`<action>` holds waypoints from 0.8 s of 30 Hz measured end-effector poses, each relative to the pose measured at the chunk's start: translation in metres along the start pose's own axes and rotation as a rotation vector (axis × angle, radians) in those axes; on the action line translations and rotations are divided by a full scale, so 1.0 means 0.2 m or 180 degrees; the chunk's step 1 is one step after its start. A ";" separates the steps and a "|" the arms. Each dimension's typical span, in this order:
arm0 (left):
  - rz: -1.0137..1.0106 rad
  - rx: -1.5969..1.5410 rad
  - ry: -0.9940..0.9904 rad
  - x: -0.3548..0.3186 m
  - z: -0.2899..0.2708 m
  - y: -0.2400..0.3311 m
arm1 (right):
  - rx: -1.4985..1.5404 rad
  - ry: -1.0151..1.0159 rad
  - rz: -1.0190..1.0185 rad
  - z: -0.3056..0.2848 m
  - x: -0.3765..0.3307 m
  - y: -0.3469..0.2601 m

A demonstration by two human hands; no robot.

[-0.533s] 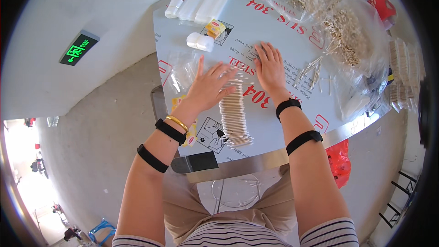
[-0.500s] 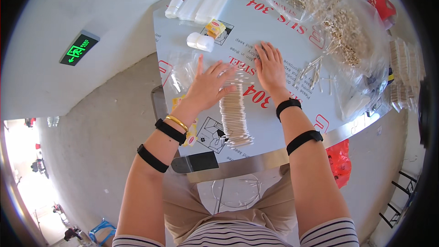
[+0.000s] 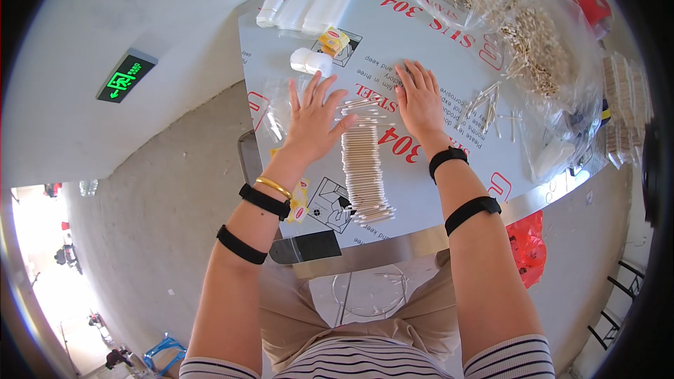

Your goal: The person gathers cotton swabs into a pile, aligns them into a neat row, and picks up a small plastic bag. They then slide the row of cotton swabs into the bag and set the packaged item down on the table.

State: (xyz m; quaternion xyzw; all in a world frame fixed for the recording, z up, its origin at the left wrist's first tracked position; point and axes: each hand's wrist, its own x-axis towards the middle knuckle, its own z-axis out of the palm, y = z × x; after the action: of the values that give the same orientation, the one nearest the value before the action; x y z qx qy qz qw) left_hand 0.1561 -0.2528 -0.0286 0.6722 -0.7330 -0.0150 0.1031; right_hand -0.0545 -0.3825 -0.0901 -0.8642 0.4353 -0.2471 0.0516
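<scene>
A long column of cotton swabs (image 3: 363, 168), laid side by side, runs down the film-covered table in front of me. A few looser swabs (image 3: 363, 107) lie crooked at its far end. My left hand (image 3: 314, 121) is spread just left of that end, its thumb near the swabs and nothing in its grasp. Right of the column my right hand (image 3: 421, 102) rests palm down, fingers stretched forward, holding nothing. Beyond it, scattered swabs (image 3: 484, 107) lie on the table. A large clear bag (image 3: 562, 91) full of swabs fills the far right.
Clear plastic sleeves (image 3: 328, 1), a white roll (image 3: 311, 61) and a yellow packet (image 3: 333, 41) are at the far left. A clear bag (image 3: 276, 109) lies beside my left hand. Bundled packs (image 3: 621, 112) stand at the right edge; a red bag (image 3: 526, 249) hangs below it.
My left hand has moved left off the far end of the swab column, its fingers wider apart. My right hand stays nearly where it was.
</scene>
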 end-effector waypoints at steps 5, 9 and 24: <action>-0.0508 -0.0706 0.0565 -0.19 -0.17 0.10 | 0.0078 -0.0012 -0.0007 -0.01 0.00 -0.01; -0.1011 -0.1043 0.0647 -0.54 -0.19 0.23 | 0.0210 0.0085 -0.0094 0.02 0.01 0.02; -0.0763 -0.2236 -0.0450 -1.42 -0.31 0.72 | 0.1227 -0.0395 0.0643 -0.34 -0.69 -0.11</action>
State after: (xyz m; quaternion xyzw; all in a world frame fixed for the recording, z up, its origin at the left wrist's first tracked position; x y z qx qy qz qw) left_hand 0.0463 0.0486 0.0187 0.6742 -0.6047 -0.3237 0.2740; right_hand -0.1393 -0.2532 -0.0758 -0.8040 0.4603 -0.2657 0.2669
